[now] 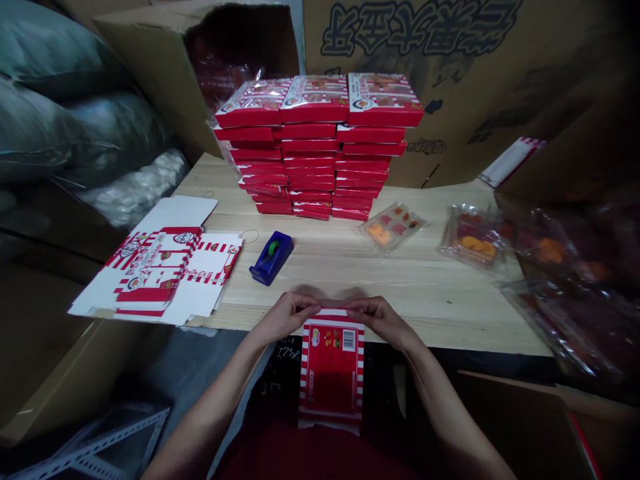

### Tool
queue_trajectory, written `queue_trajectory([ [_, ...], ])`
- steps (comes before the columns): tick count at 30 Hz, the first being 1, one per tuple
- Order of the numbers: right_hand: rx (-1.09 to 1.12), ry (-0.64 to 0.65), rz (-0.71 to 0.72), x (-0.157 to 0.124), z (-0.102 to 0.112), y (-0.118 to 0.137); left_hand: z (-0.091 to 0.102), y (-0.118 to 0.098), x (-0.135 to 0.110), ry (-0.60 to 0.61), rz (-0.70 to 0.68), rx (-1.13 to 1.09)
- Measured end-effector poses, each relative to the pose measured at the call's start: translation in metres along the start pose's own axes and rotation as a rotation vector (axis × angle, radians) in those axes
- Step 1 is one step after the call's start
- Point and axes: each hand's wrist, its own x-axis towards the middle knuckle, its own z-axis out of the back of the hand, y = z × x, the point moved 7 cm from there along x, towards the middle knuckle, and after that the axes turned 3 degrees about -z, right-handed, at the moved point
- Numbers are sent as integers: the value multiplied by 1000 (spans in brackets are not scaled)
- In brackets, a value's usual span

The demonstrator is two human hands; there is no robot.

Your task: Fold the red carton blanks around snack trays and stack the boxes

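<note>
A red and white striped box (332, 373) with a barcode on its face lies against my body at the table's front edge. My left hand (295, 313) pinches the left corner of its far end. At the right corner of that same end, my right hand (377, 317) pinches the box too. Both thumbs and fingertips meet along the white edge, so what they press there is partly hidden. Just beyond my left hand stands a blue tape dispenser (271, 259) with a green core.
Red boxes (310, 147) are stacked in three columns at the back. Flat printed cartons (155, 267) lie left. A clear blister pack (393, 228) and several bagged packs (473, 237) lie right on the wooden table (420, 293). Large cardboard boxes (440, 80) stand behind.
</note>
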Motion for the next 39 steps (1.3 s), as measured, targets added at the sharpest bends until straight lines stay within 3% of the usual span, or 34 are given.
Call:
queue_trajectory([
  [12,-31,-35,23,-21,-8,-16,-6,-2,-13,-31,4,98],
  [21,-206,-19,128,-45,-7,-12,-10,-30,-45,-46,-68,44],
  [27,-124,-55,127,-44,-16,-16,-10,-19,-49,-54,-17,-154],
  [32,-121,-73,176,-30,-26,-13,-15,-13,-43,-1,-42,-63],
  [34,-132,-97,186,-28,-24,-11,-7,-11,-40,-5,-34,-42],
  [36,-138,-150,186,-29,-16,-7,24,-9,-36,-180,-58,12],
  [39,-118,-235,184,-35,-2,3,99,-4,-41,-740,-77,201],
])
